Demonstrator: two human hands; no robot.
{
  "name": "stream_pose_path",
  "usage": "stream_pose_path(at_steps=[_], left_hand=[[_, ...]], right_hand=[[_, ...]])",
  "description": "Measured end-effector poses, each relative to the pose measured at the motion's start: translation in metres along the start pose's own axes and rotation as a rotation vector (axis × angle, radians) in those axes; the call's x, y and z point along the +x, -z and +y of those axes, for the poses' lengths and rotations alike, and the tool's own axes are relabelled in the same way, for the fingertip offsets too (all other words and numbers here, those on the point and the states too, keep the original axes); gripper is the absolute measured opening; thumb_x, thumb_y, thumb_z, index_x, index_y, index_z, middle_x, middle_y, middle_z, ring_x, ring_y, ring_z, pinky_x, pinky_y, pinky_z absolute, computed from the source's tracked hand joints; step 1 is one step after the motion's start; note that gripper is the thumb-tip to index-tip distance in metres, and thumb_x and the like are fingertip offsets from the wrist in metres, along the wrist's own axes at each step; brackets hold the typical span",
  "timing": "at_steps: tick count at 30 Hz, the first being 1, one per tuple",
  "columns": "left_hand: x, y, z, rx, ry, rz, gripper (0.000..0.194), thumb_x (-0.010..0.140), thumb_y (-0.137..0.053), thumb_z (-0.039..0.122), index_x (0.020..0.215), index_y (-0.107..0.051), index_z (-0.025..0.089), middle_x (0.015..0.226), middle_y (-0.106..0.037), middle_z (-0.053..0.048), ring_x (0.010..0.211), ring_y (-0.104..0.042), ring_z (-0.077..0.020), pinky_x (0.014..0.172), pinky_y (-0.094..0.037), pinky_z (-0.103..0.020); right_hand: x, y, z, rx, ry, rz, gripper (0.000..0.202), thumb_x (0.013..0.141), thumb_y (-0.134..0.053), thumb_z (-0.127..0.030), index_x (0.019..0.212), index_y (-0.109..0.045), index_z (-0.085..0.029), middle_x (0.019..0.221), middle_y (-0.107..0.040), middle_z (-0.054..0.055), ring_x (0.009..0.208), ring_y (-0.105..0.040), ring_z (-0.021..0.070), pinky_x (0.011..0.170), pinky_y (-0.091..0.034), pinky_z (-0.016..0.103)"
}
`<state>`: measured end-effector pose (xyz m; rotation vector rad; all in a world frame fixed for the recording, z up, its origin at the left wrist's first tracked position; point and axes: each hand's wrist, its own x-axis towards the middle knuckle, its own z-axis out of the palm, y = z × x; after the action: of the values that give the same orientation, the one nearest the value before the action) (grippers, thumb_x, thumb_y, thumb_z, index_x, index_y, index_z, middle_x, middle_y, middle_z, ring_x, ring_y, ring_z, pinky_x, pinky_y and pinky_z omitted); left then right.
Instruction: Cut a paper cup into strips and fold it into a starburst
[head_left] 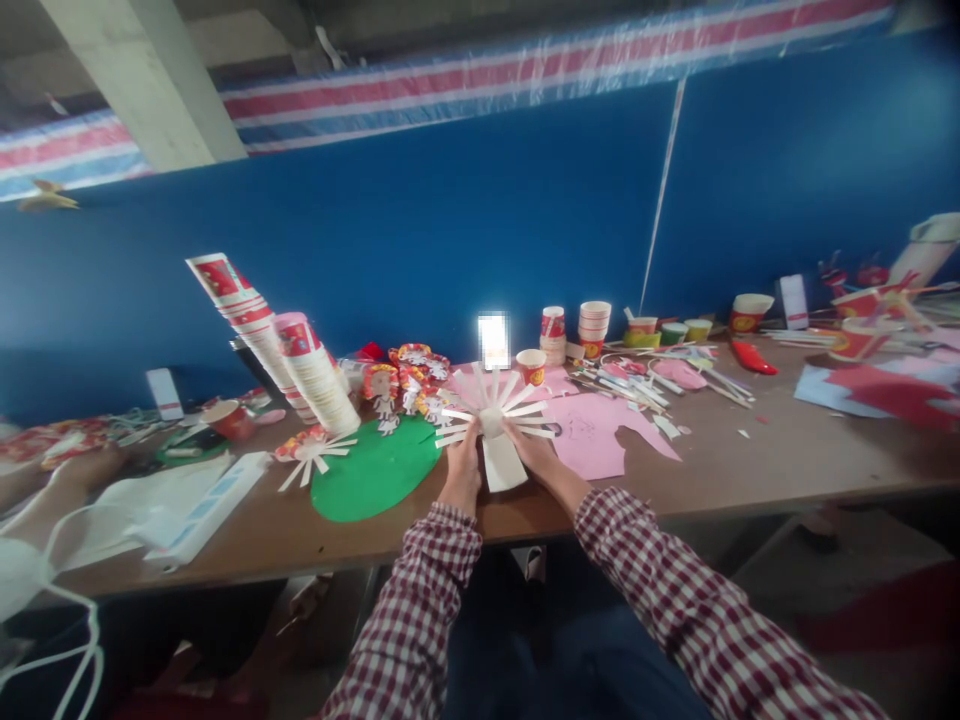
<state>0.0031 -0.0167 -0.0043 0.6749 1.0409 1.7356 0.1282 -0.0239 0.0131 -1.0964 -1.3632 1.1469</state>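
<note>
A white paper cup cut into strips is held up over the table's front edge, its strips fanned out around a pale round middle. My left hand grips it from the left side, and my right hand grips it from the right. Below the middle, a wider white flap hangs down between my hands. Left of my left hand lies a green paper oval. Pink paper with drawn lines and a cut edge lies to the right of my right hand.
Tall leaning cup stacks stand at the left beside another fanned strip piece. A white power strip lies near another person's hand. Shorter cup stacks, paper sticks and a red object are at the right.
</note>
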Motion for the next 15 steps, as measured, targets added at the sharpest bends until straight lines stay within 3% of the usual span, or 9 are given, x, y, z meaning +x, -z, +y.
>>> stream_pose_path(at_steps=[3, 7, 11, 15], left_hand=[[-0.005, -0.003, 0.001, -0.041, -0.017, -0.025, 0.048, 0.066, -0.074, 0.044, 0.098, -0.064, 0.010, 0.097, -0.069, -0.015, 0.086, -0.067, -0.0232, 0.079, -0.052, -0.037], [-0.007, -0.004, 0.001, 0.011, 0.011, -0.158, 0.048, 0.063, -0.075, 0.045, 0.092, -0.066, 0.007, 0.087, -0.071, -0.015, 0.077, -0.068, -0.0245, 0.075, -0.053, -0.038], [-0.006, -0.003, 0.002, 0.087, 0.053, -0.160, 0.047, 0.058, -0.078, 0.044, 0.082, -0.067, 0.006, 0.071, -0.070, -0.012, 0.064, -0.067, -0.0224, 0.066, -0.053, -0.036], [-0.008, -0.004, 0.005, 0.076, 0.057, -0.123, 0.043, 0.057, -0.078, 0.044, 0.075, -0.065, 0.007, 0.061, -0.067, -0.007, 0.053, -0.063, -0.0178, 0.059, -0.051, -0.031]], right_hand=[[0.002, 0.000, 0.002, 0.069, 0.021, -0.013, 0.043, 0.078, -0.056, -0.053, 0.097, -0.069, -0.017, 0.093, -0.071, 0.009, 0.102, -0.062, 0.0238, 0.093, -0.046, 0.037], [0.003, 0.002, 0.001, 0.085, 0.024, 0.023, 0.047, 0.080, -0.054, -0.054, 0.101, -0.067, -0.015, 0.101, -0.069, 0.011, 0.102, -0.061, 0.0231, 0.092, -0.046, 0.036], [0.002, 0.002, -0.006, 0.131, 0.008, 0.063, 0.046, 0.080, -0.055, -0.052, 0.102, -0.066, -0.013, 0.103, -0.069, 0.012, 0.096, -0.063, 0.0235, 0.086, -0.049, 0.036], [0.000, -0.002, -0.009, 0.221, 0.037, -0.049, 0.044, 0.076, -0.060, -0.049, 0.101, -0.067, -0.014, 0.098, -0.070, 0.010, 0.089, -0.065, 0.0230, 0.080, -0.052, 0.035]])
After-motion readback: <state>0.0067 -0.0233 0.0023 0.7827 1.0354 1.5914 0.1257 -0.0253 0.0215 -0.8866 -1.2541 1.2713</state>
